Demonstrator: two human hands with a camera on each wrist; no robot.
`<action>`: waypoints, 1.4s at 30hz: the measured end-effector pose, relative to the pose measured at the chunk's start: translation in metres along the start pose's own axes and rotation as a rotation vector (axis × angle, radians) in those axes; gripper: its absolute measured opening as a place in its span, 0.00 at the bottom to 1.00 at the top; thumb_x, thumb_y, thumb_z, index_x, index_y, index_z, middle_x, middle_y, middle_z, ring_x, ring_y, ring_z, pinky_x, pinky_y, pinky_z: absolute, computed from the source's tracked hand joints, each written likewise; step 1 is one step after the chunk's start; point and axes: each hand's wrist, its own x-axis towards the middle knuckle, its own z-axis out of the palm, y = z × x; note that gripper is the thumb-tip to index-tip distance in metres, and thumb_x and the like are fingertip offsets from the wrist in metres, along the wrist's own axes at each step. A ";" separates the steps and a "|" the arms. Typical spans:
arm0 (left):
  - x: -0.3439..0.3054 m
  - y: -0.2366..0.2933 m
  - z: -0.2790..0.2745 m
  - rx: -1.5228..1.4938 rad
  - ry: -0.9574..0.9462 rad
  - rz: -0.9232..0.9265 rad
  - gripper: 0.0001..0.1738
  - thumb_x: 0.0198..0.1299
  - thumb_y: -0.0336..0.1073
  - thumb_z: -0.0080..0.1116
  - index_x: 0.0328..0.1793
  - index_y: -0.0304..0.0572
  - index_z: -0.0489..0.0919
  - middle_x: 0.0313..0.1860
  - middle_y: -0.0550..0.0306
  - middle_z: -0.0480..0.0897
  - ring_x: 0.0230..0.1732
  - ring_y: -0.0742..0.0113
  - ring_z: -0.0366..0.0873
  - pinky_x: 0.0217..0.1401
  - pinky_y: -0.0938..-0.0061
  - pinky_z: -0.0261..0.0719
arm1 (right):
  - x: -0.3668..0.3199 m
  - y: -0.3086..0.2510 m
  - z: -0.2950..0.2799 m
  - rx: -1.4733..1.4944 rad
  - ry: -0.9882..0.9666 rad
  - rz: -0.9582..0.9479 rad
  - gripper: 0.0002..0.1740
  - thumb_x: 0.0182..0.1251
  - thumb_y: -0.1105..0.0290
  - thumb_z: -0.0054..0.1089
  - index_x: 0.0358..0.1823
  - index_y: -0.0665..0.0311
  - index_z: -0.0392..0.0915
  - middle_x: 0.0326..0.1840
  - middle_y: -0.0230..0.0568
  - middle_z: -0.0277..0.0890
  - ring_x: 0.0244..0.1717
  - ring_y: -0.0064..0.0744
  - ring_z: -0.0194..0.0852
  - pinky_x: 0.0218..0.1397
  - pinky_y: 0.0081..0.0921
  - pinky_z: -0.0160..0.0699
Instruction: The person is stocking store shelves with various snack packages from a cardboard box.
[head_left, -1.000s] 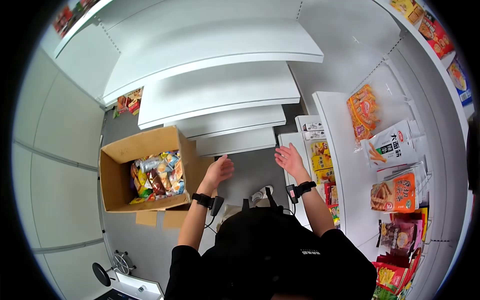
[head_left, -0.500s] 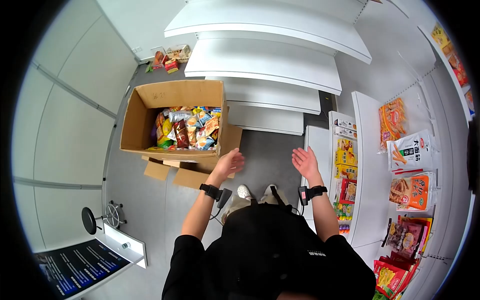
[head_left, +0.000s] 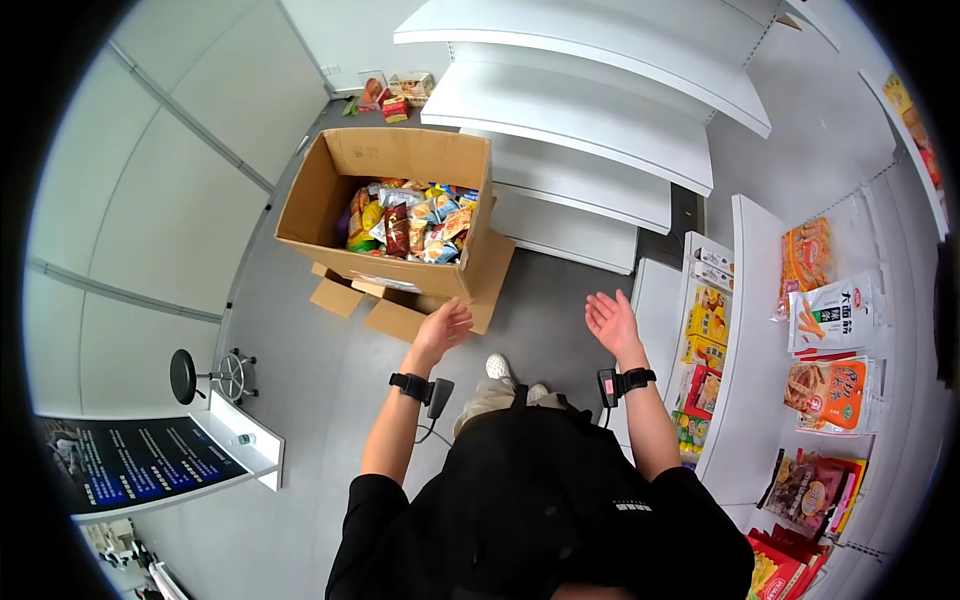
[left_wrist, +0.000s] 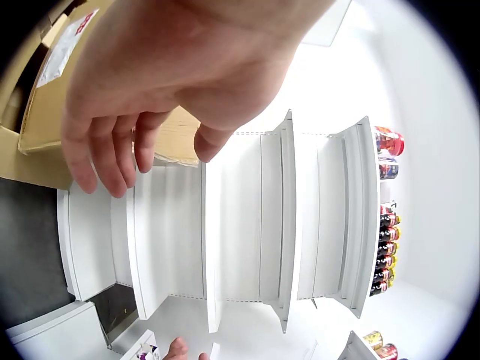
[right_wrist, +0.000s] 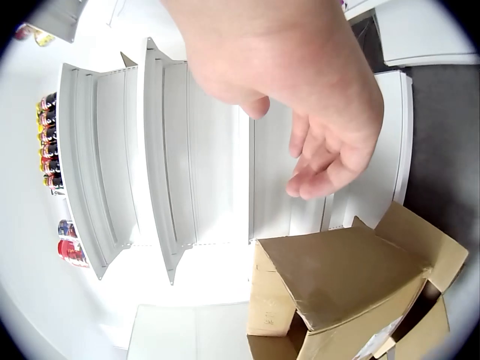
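Observation:
Both hands are held out in front of the body with relaxed fingers and nothing in them. The left hand (head_left: pixel 443 330) is just beyond the near right corner of a large cardboard box (head_left: pixel 345 262), overlapping a lower flap in the head view. Bagged snacks (head_left: pixel 412 222) in many colours fill the box's bottom. The right hand (head_left: pixel 612 322) hangs over the floor beside the low white shelf unit on the right. In the right wrist view its fingers (right_wrist: pixel 330 176) bend slightly, the box below them. The left wrist view shows loosely bent left fingers (left_wrist: pixel 112 161) before the box's side.
White shelves (head_left: pixel 580 115) rise ahead. On the right, a shelf rack (head_left: pixel 745 400) bears hanging snack bags (head_left: pixel 835 315) and small yellow packs (head_left: pixel 708 318). A round stool (head_left: pixel 184 377) and a dark printed board (head_left: pixel 140 465) stand at left. Packages (head_left: pixel 395 100) lie by the far wall.
The head view has swung left, so the box and shelves now sit further right, and more of the board shows. Both hands keep nearly the same pose, holding nothing.

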 end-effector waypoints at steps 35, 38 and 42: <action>0.076 0.118 -0.254 -0.153 0.153 0.021 0.35 0.63 0.55 0.50 0.66 0.35 0.65 0.60 0.48 0.73 0.58 0.59 0.72 0.61 0.60 0.71 | 0.161 0.180 0.281 -0.402 -0.151 0.283 0.38 0.68 0.45 0.46 0.69 0.67 0.56 0.72 0.48 0.49 0.72 0.46 0.47 0.62 0.60 0.66; 0.095 0.132 -0.260 -0.149 0.145 0.025 0.34 0.63 0.55 0.50 0.65 0.35 0.65 0.59 0.49 0.74 0.57 0.60 0.73 0.60 0.61 0.72 | 0.175 0.194 0.304 -0.503 -0.201 0.323 0.40 0.68 0.44 0.47 0.70 0.66 0.54 0.74 0.47 0.45 0.74 0.46 0.41 0.62 0.63 0.64; 0.111 0.153 -0.263 -0.153 0.187 0.015 0.30 0.64 0.53 0.49 0.63 0.38 0.67 0.58 0.50 0.74 0.56 0.60 0.73 0.60 0.61 0.72 | 0.211 0.218 0.319 -0.513 -0.238 0.393 0.41 0.67 0.42 0.46 0.71 0.63 0.53 0.75 0.46 0.41 0.76 0.46 0.34 0.63 0.67 0.59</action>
